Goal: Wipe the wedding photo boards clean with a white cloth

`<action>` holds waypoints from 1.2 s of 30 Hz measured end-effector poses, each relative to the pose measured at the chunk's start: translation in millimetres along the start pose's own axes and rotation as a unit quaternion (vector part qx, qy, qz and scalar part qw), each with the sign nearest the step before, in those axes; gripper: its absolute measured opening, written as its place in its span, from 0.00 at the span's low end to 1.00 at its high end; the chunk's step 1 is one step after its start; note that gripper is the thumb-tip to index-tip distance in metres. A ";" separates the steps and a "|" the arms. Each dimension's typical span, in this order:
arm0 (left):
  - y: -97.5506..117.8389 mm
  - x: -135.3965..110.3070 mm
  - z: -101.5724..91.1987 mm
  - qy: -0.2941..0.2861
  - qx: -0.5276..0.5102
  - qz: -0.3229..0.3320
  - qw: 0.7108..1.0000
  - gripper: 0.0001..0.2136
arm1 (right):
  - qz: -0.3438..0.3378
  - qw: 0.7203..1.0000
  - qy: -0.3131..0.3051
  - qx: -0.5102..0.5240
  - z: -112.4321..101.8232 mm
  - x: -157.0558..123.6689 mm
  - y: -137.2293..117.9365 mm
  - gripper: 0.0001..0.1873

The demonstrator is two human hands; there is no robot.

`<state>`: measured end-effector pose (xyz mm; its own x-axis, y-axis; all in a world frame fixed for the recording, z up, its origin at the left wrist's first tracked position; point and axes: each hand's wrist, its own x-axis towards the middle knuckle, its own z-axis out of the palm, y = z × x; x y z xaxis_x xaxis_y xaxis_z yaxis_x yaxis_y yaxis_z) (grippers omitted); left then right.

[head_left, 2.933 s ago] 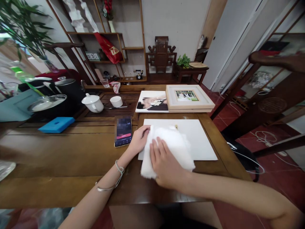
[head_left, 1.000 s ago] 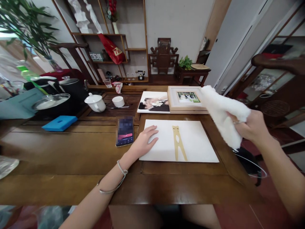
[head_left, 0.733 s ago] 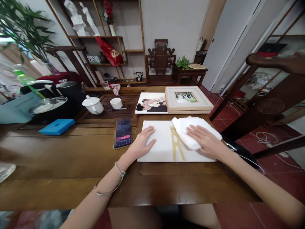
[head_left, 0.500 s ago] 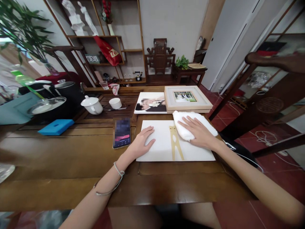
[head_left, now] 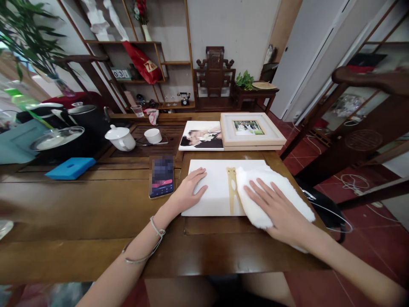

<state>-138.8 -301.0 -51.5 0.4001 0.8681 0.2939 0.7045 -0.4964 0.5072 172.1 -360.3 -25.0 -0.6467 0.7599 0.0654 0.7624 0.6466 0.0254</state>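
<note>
A white rectangular panel [head_left: 212, 187] lies flat near the table's front edge, with a tan, two-legged flat shape [head_left: 231, 187] on its surface. My left hand [head_left: 191, 187] rests on the panel's left side, fingers stretched out. Under my right hand [head_left: 277, 209] is a fluffy white cloth [head_left: 255, 196], pressed down with the fingers spread over it. The cloth covers the panel's right part and one leg of the tan shape, and it overhangs the panel's front edge. A phone [head_left: 162, 177] with a lit screen lies left of my left hand.
Behind the panel lie a photo print [head_left: 203, 136] and a pale framed picture [head_left: 252, 130]. A white lidded bowl [head_left: 120, 138], a small white cup [head_left: 153, 136], a blue block [head_left: 70, 168] and a dark pan [head_left: 57, 143] stand leftward. A wooden chair [head_left: 364, 128] is at the right.
My right hand has slid the white cloth toward me and slightly right, from the panel's upper right to its front right corner. My left hand stays in place on the panel.
</note>
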 end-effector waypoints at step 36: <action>0.1 0.2 -0.8 -0.004 0.000 0.002 1.000 0.20 | 0.015 0.996 0.004 0.085 -3.8 54.0 35.7 0.48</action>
<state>-139.1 -300.8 -50.7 0.4080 0.8657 0.2902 0.7021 -0.5006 0.5064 164.4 -296.5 -16.8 -0.6236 0.7785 0.0716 0.7655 0.6266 -0.1461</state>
